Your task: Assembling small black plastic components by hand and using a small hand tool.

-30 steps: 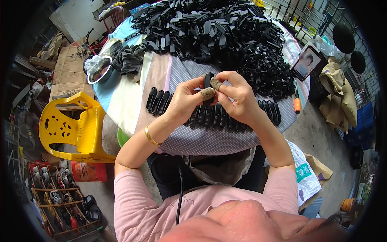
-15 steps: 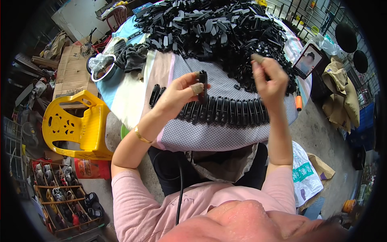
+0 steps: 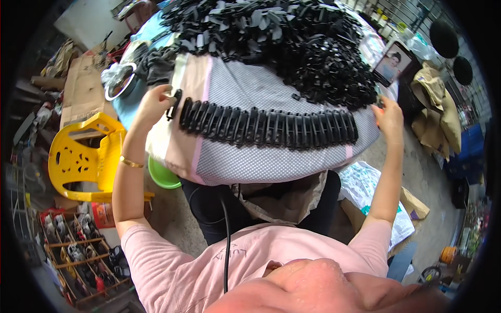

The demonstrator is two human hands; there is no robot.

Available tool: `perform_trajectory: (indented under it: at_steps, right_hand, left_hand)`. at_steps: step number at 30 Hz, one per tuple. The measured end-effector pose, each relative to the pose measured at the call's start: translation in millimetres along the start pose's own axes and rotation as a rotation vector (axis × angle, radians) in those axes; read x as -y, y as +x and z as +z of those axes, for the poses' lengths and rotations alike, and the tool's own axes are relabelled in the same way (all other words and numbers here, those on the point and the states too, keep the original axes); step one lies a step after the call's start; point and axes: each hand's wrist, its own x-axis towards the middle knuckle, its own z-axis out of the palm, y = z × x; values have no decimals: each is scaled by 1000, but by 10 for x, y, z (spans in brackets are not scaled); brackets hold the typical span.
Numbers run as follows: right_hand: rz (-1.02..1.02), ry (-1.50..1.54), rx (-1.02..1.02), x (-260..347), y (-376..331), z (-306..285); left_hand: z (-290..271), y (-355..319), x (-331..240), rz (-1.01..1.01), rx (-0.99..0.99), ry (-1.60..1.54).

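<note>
My left hand (image 3: 155, 108) pinches a black plastic clip (image 3: 175, 102), long and slightly curved, at the left end of a row of similar black clips (image 3: 271, 129). This row stands side by side in an arc across the dotted grey cloth. At the table's right edge, my right hand (image 3: 390, 119) has its fingers closed round an orange-handled tool (image 3: 380, 104), most of which the hand hides. A large heap of loose black plastic pieces (image 3: 271, 36) covers the far part of the table.
A phone (image 3: 391, 63) stands upright at the far right. Dark cloth (image 3: 157, 65) and a white bowl (image 3: 123, 86) lie at the table's left. A yellow plastic chair (image 3: 88, 156) stands left, with a green basin (image 3: 163, 173) under the table edge.
My left hand has carried the clip leftward to the row's end. My right hand has moved right, from over the heap to the orange-handled tool. The view has shifted slightly.
</note>
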Motion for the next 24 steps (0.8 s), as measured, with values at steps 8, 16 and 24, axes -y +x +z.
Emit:
perform_trajectory:
  at_steps: [8,16,24]
  right_hand:
    - [162,263,125,-428,75,91]
    - [213,1524,182,-220,-152,-268]
    - [-31,1697,-52,790,-35,-158]
  left_hand:
    - [25,-188,-85,-56,189,88]
    - [-48,-54,-346,240,-10,577]
    - [702,-76,-2235,726,193,-20]
